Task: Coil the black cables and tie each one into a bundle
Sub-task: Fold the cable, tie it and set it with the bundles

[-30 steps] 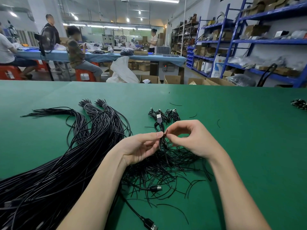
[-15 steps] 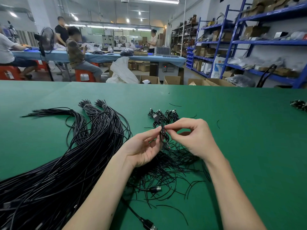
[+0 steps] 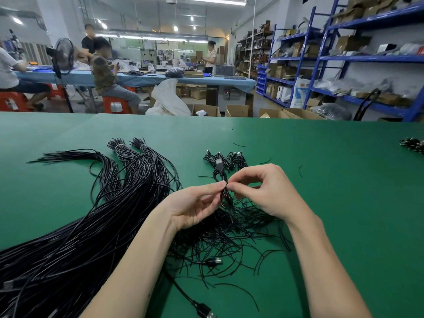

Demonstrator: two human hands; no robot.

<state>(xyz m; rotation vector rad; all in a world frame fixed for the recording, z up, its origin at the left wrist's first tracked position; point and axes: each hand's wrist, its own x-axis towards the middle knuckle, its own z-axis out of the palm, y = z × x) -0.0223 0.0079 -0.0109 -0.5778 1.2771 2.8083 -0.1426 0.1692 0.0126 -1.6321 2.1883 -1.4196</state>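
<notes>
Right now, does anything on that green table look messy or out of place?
Mostly orderly work. The oddest bit is the tangle of short black ties strewn loosely under both hands, with stray pieces scattered across the green table.

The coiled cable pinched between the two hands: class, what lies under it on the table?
Under the coiled cable spreads a heap of thin black tie wires on the green table. The left hand and right hand cover part of the heap.

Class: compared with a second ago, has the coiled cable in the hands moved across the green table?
No. The coiled cable sits just in front of the finished bundles, as before.
</notes>
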